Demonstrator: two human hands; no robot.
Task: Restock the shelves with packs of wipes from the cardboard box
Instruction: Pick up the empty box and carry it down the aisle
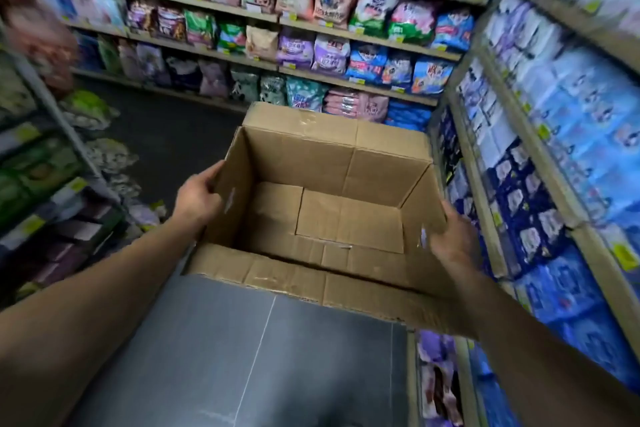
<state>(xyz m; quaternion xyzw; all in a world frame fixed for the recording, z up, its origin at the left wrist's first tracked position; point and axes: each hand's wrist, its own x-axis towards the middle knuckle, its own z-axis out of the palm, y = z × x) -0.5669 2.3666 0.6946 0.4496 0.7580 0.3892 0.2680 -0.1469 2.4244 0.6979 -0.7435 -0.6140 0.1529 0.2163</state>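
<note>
Cardboard box [325, 184] empty, held up by 2 hands: left hand [197, 196] gripping left wall, right hand [450, 239] gripping right wall. Shelves [374, 42] full. Restocking looks done.

Cardboard box [332, 204] between shelves [346, 76], above floor [242, 340].

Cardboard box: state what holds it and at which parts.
Both hands hold the open, empty cardboard box off the floor: the left hand grips its left side wall near the rim, and the right hand grips its right side wall.
</note>
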